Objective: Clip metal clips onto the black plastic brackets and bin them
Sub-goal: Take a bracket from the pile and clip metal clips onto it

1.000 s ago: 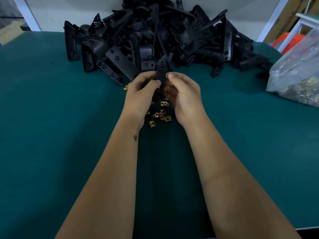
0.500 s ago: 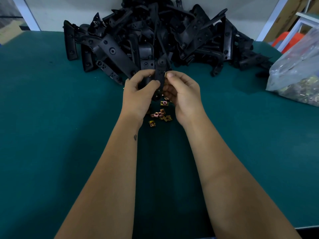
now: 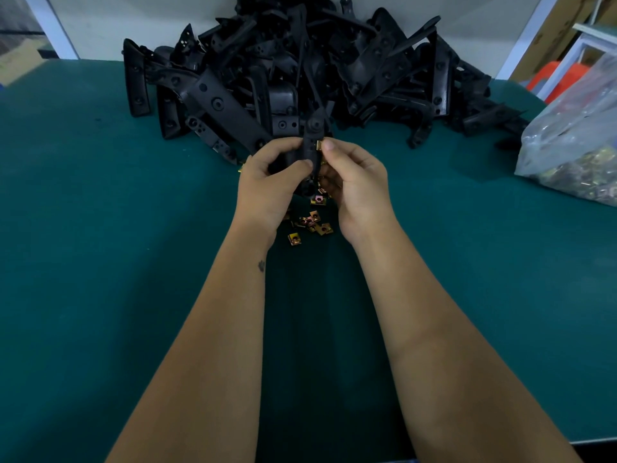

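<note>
Above the middle of the green table [image 3: 100,262], both hands meet around one black bracket [image 3: 312,142], held roughly upright just in front of the heap. On its left side, the left hand [image 3: 267,182] grips the bracket, fingers curled round the far face and the thumb pressed against the near one. From the right, the right hand [image 3: 357,182] pinches a small brass-coloured metal clip [image 3: 319,145] between thumb and forefinger, the clip touching the bracket's right edge just below its rounded top. How far the clip sits onto the plastic is too small to tell.

Below the hands, between the two wrists, a loose scatter of clips [image 3: 310,222] lies on the table, a few overlapping, one a little apart toward the near left. Behind the hands, a large pile of black brackets [image 3: 300,68] is heaped against the back wall. At the right edge of the table rests a clear plastic bag [image 3: 574,142] with more gold-toned metal parts inside.
</note>
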{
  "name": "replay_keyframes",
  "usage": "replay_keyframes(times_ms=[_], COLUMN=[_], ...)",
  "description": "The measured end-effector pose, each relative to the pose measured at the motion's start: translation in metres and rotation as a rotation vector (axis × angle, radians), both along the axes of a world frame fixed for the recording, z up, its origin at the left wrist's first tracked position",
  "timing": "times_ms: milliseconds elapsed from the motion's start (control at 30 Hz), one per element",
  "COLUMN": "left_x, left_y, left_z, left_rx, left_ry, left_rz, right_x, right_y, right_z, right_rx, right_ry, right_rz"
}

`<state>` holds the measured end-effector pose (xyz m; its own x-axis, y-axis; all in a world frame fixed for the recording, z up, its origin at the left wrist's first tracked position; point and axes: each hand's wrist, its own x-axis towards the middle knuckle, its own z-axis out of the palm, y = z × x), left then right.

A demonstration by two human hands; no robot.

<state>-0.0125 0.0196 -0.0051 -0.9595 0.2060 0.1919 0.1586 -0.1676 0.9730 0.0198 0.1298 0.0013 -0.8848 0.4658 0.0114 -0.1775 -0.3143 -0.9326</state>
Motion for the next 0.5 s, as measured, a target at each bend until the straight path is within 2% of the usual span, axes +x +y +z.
replay_keyframes(times_ms=[233, 500], left_x=[-0.0009, -0.0014], left_y=[0.0, 0.0], left_z=[-0.0001, -0.001], left_rx=[0.076, 0.044], left_ry=[-0.053, -0.024], left_rz=[-0.035, -0.014], right_x=[0.0, -0.0003], right_y=[-0.0005, -0.0017], right_z=[0.0018, 0.0015], right_rx=[-0.126, -0.069], right_ry=[0.021, -0.006], right_rz=[0.021, 0.002])
